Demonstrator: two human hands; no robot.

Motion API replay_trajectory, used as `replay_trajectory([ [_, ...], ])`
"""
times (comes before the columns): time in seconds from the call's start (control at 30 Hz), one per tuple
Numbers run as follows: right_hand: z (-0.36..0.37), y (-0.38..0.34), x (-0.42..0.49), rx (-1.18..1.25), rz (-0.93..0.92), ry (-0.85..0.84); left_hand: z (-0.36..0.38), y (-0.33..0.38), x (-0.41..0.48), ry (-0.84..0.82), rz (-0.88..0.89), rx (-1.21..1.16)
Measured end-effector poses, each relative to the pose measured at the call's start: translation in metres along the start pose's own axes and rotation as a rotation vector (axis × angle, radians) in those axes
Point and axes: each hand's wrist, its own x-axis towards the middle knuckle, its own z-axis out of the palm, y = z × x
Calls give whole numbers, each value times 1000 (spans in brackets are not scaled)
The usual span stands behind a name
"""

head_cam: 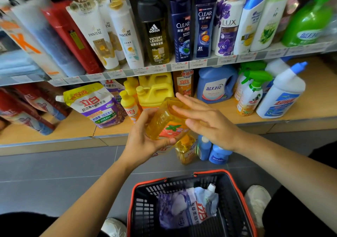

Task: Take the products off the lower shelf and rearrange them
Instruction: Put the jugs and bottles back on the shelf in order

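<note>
- the yellow detergent bottle (164,122) is held in the air just in front of the lower shelf (73,129), between the two hands; its long axis tilts from near-left up toward far-right, pointing at the shelf
- the left hand (145,143) grips the near, labelled end from below, fingers and thumb curled round it; it looks to carry the weight
- the right hand (209,122) lies on the far end with fingers straight and together, touching rather than gripping
- straight beyond the bottle the shelf holds a yellow jug (156,89) on the left and a blue jug (217,87) on the right; the hands hide whatever wood lies between
- on the grey floor under the hands stand a second yellow bottle (186,151) and two blue bottles (218,155); nearest is a red-rimmed basket (238,191) with a pouch (187,207) inside
</note>
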Motion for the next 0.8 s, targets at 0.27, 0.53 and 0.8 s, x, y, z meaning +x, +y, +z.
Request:
replay_trajectory([
  [0.27, 0, -2, -3, -40, -58, 133, -4, 0, 0, 43, -25, 26],
  [0.53, -3, 3, 0, 234, 122, 417, -3, 2, 3, 88, -114, -47],
  [0.8, 8, 28, -1, 83, 390, 42, -6, 6, 6, 189, -230, -383],
])
